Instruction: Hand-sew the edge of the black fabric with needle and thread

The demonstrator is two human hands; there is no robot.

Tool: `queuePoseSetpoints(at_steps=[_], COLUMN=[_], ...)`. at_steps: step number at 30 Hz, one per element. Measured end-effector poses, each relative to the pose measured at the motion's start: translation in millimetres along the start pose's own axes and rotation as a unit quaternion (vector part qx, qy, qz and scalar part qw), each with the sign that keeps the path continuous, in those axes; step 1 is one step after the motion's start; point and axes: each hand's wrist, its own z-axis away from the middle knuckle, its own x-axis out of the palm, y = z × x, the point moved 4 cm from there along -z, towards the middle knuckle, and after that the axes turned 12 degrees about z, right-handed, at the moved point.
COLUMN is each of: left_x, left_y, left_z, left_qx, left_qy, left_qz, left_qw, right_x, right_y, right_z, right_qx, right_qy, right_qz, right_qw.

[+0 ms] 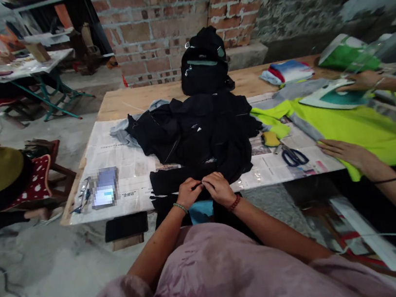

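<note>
A heap of black clothing lies on the newspaper-covered table. Part of the black garment comes down to the table's front edge, where both my hands are pinching it. My left hand, with a green beaded bracelet at the wrist, has thumb and fingers closed on the black cloth. Just to its right my right hand, wearing a dark red bracelet, is closed on the same cloth, fingertips nearly touching the left ones. Whether something small sits between the fingertips I cannot make out.
On the right a co-worker's hand holds a steam iron on a yellow-green garment. Scissors and a yellow object lie between us. A phone is at the left, a black backpack at the back.
</note>
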Motion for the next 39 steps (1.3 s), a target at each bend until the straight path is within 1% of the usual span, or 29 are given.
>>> queuePoseSetpoints(at_steps=[6,8,10,15,20,24,27,32,34,36,39], left_x=[0,-1,-2,-2,0,2,2,0,-1,-1,1], left_y=[0,-1,-1,-3,-5,-6,-6,-4,-3,-3,-5], left_z=[0,0,0,1,1,2,2,2,2,2,2], left_qx=[-0.017,-0.022,-0.026,-0.028,-0.028,-0.014,-0.001,-0.005,-0.013,-0.016,-0.014], left_qy=[0.002,0.006,0.009,0.009,0.019,0.013,0.006,0.01,0.013,0.015,0.013], left_qz=[0.009,0.017,0.027,0.032,0.002,-0.009,-0.012,0.005,0.011,0.015,0.022], left_qw=[1.0,1.0,0.999,0.999,0.999,1.0,1.0,1.0,1.0,1.0,1.0], right_x=[6,7,7,9,7,7,8,11,12,11,10], right_y=[2,3,3,-2,-5,-8,-5,4,6,7,5], right_z=[-3,-5,-7,-8,-7,-5,-5,-8,-8,-7,-4], right_qx=[0.006,0.023,0.025,-0.027,-0.039,-0.053,-0.039,0.039,0.054,0.044,0.001], right_qy=[-0.007,0.001,0.008,0.0,-0.006,-0.007,0.0,0.007,0.005,0.0,-0.001], right_qz=[-0.016,-0.035,-0.046,-0.021,-0.01,-0.003,-0.029,-0.114,-0.131,-0.125,-0.075], right_qw=[1.0,0.999,0.999,0.999,0.999,0.999,0.999,0.993,0.99,0.991,0.997])
